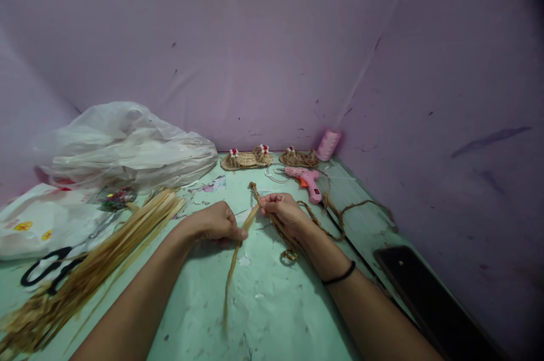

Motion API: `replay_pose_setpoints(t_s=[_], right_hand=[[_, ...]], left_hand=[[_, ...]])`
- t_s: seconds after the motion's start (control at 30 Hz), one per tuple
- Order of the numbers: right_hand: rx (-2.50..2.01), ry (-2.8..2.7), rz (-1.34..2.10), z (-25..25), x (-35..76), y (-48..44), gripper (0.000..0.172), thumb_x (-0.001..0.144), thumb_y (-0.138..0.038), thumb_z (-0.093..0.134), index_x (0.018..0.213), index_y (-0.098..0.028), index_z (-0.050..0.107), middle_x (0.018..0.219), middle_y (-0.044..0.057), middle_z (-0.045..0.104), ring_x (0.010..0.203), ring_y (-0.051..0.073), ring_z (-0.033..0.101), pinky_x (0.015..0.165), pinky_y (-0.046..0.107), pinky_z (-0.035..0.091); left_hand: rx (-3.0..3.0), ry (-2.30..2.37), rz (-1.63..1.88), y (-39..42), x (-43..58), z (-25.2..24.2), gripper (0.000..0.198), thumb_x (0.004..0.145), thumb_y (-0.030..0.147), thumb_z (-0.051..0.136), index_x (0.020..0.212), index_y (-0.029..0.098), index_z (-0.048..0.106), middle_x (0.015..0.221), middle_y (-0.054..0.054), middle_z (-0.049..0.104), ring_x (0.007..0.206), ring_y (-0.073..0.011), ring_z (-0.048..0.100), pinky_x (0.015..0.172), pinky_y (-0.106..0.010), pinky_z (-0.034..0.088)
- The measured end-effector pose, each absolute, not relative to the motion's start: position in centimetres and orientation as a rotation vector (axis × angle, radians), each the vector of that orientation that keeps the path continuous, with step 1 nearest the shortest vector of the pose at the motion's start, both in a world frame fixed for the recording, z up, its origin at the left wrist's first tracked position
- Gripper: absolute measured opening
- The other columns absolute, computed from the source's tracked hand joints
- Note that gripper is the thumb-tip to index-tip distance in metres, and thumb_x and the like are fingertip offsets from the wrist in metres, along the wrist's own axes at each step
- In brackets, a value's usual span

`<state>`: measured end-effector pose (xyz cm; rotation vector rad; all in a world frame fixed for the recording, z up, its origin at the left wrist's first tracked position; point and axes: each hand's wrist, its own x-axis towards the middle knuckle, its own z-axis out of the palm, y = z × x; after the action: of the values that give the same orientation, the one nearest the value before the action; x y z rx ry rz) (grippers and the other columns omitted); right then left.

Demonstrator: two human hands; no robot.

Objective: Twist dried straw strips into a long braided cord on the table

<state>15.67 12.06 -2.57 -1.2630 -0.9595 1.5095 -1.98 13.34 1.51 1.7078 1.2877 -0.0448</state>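
Observation:
My left hand (221, 224) is closed, pinching a flat tan fibre strand (250, 219) between thumb and finger. The strand's loose tail hangs down toward me over the table. My right hand (283, 209) pinches the upper part of that strand where it meets a braided fibre cord (254, 186). The cord's end points away from me, past my right fingertips. More of the cord runs under my right hand, with a small coil (289, 256) beside the wrist. Part of the cord is hidden by that hand.
A bundle of fibre strands (106, 253) and black-handled scissors (55, 264) lie left, near a white plastic bag (131, 145). Behind are woven slippers (246, 161), a pink glue gun (308, 177) and a pink thread spool (328, 145). A dark phone (425, 287) lies right.

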Motion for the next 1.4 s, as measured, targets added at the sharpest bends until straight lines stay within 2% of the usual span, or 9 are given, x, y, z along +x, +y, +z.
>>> replay_pose_setpoints(t_s=[0.07,0.13,0.2,0.33,0.53,0.77,1.07,1.27,1.4], right_hand=[[-1.249,-0.968,1.522,-2.6,15.7,12.1,0.003,0.05,-0.011,0.054,0.053,-0.011,0.056,0.045,-0.003,0.053,0.042,0.005,0.04,0.045,0.019,0.025],[-1.244,-0.975,1.538,-2.7,15.7,12.2,0.002,0.05,-0.01,0.054,0.051,-0.011,0.055,0.045,-0.003,0.053,0.041,0.005,0.039,0.044,0.019,0.024],[-1.244,-0.98,1.543,-2.7,15.7,12.2,0.002,0.051,-0.01,0.054,0.051,-0.011,0.055,0.044,-0.003,0.052,0.04,0.004,0.038,0.043,0.019,0.023],[-1.202,-1.013,1.54,-2.7,15.5,12.2,0.003,0.052,-0.01,0.054,0.049,-0.011,0.054,0.044,-0.002,0.052,0.043,0.005,0.043,0.048,0.018,0.03],[-1.383,-1.136,1.393,-3.0,14.9,12.2,0.004,0.058,-0.011,0.051,0.056,-0.013,0.054,0.048,0.0,0.055,0.047,0.009,0.049,0.051,0.021,0.036],[-1.967,-1.734,0.52,0.0,14.8,10.5,0.013,0.063,-0.021,0.052,0.061,-0.015,0.064,0.058,0.008,0.062,0.053,0.015,0.05,0.049,0.025,0.026],[-1.973,-2.0,0.383,0.7,12.8,9.0,0.022,0.07,-0.022,0.049,0.07,-0.012,0.068,0.069,0.016,0.066,0.058,0.02,0.056,0.05,0.028,0.026],[-1.938,-2.149,0.363,0.9,12.4,8.6,0.026,0.073,-0.027,0.045,0.076,-0.015,0.069,0.072,0.015,0.066,0.059,0.02,0.056,0.051,0.028,0.026],[-1.856,-2.117,0.449,1.4,13.8,9.2,0.021,0.071,-0.029,0.05,0.073,-0.019,0.069,0.063,0.009,0.064,0.055,0.017,0.052,0.049,0.026,0.024]], left_hand=[[1.705,1.434,0.213,13.9,-1.8,1.6,0.026,0.057,0.036,0.06,0.053,0.01,0.06,0.037,0.002,0.044,0.033,-0.0055,0.033,0.036,-0.019,0.023],[1.589,1.492,0.472,14.3,-1.1,1.4,0.024,0.059,0.031,0.059,0.069,0.009,0.064,0.04,0.003,0.047,0.033,-0.0052,0.035,0.037,-0.018,0.024],[1.455,1.424,0.531,14.7,0.0,0.8,0.028,0.061,0.028,0.057,0.079,0.009,0.065,0.039,0.003,0.048,0.031,-0.0049,0.033,0.035,-0.018,0.023],[1.326,1.265,0.408,15.0,1.9,-0.3,0.023,0.063,0.027,0.054,0.066,0.007,0.065,0.032,0.002,0.045,0.025,-0.0047,0.028,0.032,-0.019,0.018],[1.225,1.305,0.466,14.9,2.7,-0.2,0.01,0.054,0.012,0.051,0.045,0.009,0.053,0.039,-0.003,0.051,0.031,-0.0075,0.04,0.031,-0.019,0.023],[1.311,1.439,0.472,14.3,3.4,0.0,0.008,0.055,0.01,0.048,0.047,0.012,0.048,0.032,0.002,0.042,0.026,-0.006,0.032,0.032,-0.019,0.023],[1.332,1.427,0.428,14.1,2.6,0.1,0.008,0.049,0.011,0.043,0.042,0.014,0.044,0.024,0.005,0.03,0.023,-0.0049,0.024,0.03,-0.018,0.017],[1.393,1.207,0.386,15.0,1.4,-0.4,0.007,0.051,0.012,0.045,0.046,0.012,0.05,0.03,0.003,0.042,0.027,-0.004,0.031,0.031,-0.016,0.022],[1.359,1.14,0.411,15.1,1.2,-0.3,0.004,0.051,0.013,0.051,0.048,0.012,0.051,0.032,0.003,0.044,0.028,-0.0041,0.034,0.032,-0.016,0.025]])
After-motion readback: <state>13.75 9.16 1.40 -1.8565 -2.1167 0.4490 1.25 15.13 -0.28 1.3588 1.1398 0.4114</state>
